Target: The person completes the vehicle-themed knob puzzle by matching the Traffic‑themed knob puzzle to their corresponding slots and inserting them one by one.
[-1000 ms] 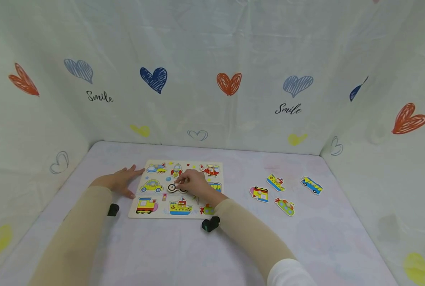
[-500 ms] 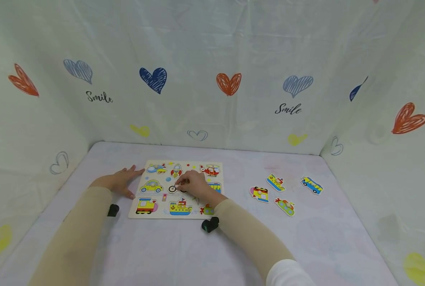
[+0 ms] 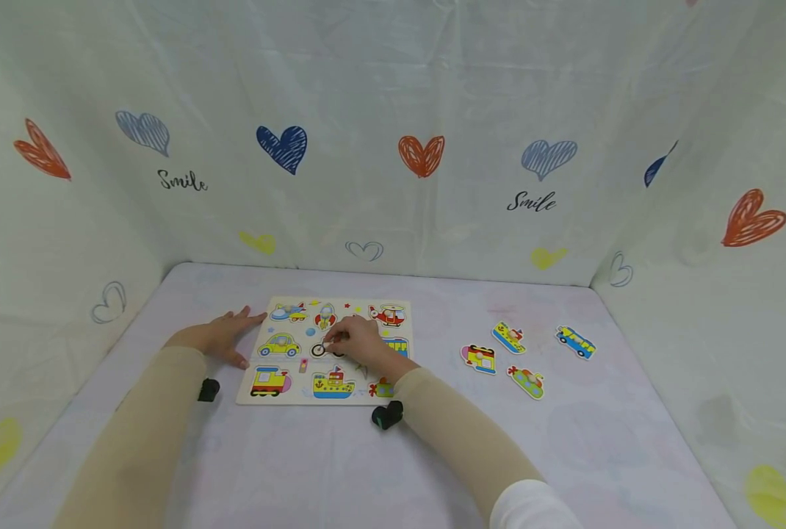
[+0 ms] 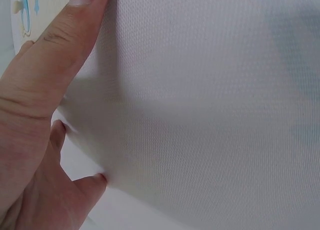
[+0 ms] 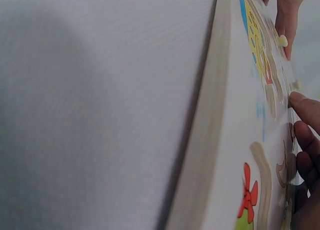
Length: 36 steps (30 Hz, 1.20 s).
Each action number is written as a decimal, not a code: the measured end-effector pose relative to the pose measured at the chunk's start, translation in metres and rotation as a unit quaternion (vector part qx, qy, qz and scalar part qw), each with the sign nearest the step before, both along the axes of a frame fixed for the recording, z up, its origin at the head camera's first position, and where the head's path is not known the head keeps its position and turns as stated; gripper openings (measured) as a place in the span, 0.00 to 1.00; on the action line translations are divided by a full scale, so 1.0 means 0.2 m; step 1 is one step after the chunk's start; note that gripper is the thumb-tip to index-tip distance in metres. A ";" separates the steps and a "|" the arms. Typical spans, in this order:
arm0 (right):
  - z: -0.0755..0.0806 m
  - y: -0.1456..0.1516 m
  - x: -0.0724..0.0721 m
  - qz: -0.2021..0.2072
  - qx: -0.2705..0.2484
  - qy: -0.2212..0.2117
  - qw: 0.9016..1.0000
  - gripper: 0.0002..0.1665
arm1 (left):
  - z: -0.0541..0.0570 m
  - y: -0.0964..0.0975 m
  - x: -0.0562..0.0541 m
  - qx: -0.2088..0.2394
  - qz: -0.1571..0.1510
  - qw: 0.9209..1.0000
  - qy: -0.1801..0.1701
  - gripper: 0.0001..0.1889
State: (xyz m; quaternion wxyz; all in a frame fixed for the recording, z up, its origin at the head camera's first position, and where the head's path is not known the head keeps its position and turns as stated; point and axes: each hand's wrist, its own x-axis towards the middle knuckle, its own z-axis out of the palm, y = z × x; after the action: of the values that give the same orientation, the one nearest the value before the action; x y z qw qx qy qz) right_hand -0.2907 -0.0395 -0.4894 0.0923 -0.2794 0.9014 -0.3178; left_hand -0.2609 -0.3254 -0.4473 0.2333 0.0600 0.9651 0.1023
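Note:
In the head view a wooden peg puzzle board (image 3: 303, 397) lies on the table, with vehicle pictures in rows. My right hand (image 3: 364, 344) is over its middle, thumb and fingertips pinching the bicycle piece (image 3: 316, 350), which lies at the central slot and is partly hidden by the hand. The right wrist view shows the fingers (image 5: 307, 107) low against the board; their grip is partly out of frame. At the board's left edge my left hand (image 3: 224, 336) rests with fingers spread, thumb and index touching the edge. Its thumb (image 4: 62, 44) shows large in the left wrist view.
Right of the board lie several loose pieces: a train (image 3: 479, 358), a ship (image 3: 509, 337), a submarine (image 3: 527, 382) and a bus (image 3: 575, 342). Curtains printed with hearts (image 3: 422, 156) stand behind and beside the table (image 3: 287, 470).
The bicycle piece has shifted slightly and gone from lying raised to flatter in the board's middle, the right hand staying on it. My left hand has kept its place.

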 end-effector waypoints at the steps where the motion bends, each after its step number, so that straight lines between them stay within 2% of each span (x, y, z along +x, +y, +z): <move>1: 0.00 0.00 0.00 0.000 0.002 0.000 1.000 0.05 | 0.00 0.00 0.00 0.001 -0.001 1.000 0.000 0.58; 11: 0.01 0.02 0.01 -0.007 0.008 0.000 1.000 0.06 | 0.01 0.01 -0.01 0.003 -0.009 1.000 0.001 0.57; 16: 0.01 0.03 0.02 -0.008 0.000 -0.008 1.000 0.07 | -0.01 0.01 -0.02 0.001 -0.012 1.000 0.001 0.58; 21: 0.03 0.08 0.04 -0.004 -0.049 -0.042 0.998 0.09 | -0.02 0.01 -0.02 0.004 -0.013 1.000 -0.001 0.58; 26: 0.07 0.16 0.06 -0.015 -0.095 -0.082 0.992 0.11 | -0.02 0.01 -0.02 0.002 -0.015 1.000 0.003 0.58; 36: 0.12 0.31 0.03 -0.027 -0.106 -0.052 0.993 0.14 | -0.03 -0.01 -0.01 0.005 -0.009 1.000 0.001 0.58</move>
State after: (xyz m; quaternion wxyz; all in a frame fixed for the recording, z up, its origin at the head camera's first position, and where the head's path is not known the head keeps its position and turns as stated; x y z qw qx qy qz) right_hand -0.2842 0.0233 -0.4648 0.1003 -0.2466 0.8638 -0.4278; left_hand -0.2632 -0.3276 -0.4528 0.2326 0.0703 0.9644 0.1046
